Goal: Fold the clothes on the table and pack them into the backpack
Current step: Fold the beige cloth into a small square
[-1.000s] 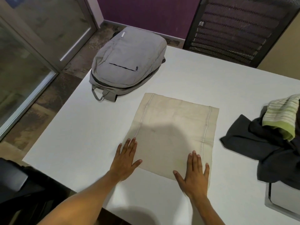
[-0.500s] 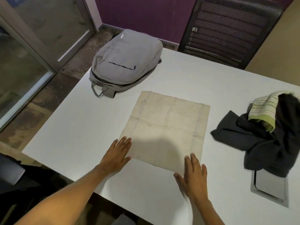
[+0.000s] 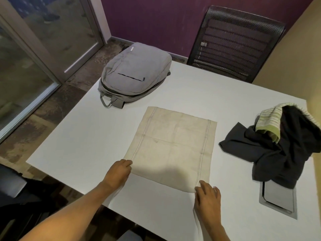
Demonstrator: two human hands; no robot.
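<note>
A beige cloth (image 3: 172,145) with thin stripes near two edges lies flat in the middle of the white table (image 3: 83,136). My left hand (image 3: 118,173) pinches its near left corner. My right hand (image 3: 207,197) has its fingers on the near right corner, curled onto the hem. A grey backpack (image 3: 135,73) lies flat and zipped at the far left of the table. On the right sits a heap of dark clothing (image 3: 281,153) with a green-striped cloth (image 3: 269,122) on top.
A black mesh chair (image 3: 234,42) stands behind the far edge. A metal cable hatch (image 3: 276,199) is set into the table at the near right, partly under the dark heap. Glass panels and floor lie to the left.
Both hands slid from lying flat on the cloth back to its near corners, and their fingers curled onto the corners. The head view shifted so the scene sits farther away.
</note>
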